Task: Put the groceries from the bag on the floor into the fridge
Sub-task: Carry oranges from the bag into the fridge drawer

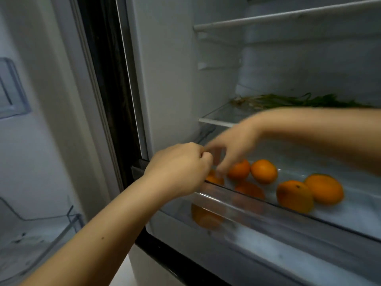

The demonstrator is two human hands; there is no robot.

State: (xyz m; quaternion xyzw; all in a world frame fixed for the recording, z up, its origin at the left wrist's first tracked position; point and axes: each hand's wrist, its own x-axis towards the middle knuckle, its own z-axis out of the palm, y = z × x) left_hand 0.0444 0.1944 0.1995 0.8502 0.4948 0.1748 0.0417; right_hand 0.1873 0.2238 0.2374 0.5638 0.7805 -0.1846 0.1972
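Several oranges lie in the clear fridge drawer (257, 205), among them one (264, 171) near the middle and two (294, 196) at the right. My left hand (181, 168) hovers over the drawer's left front corner with its fingers curled in; nothing shows inside it. Part of an orange (215, 179) peeks out just under its fingers. My right hand (233, 147), blurred by motion, reaches in from the right with fingers spread downward above another orange (239, 170). The bag is out of view.
A bunch of green herbs (299, 101) lies on the glass shelf (214, 120) above the drawer. A higher shelf (268, 19) carries nothing visible. The open fridge door with its bins (41, 234) stands at the left.
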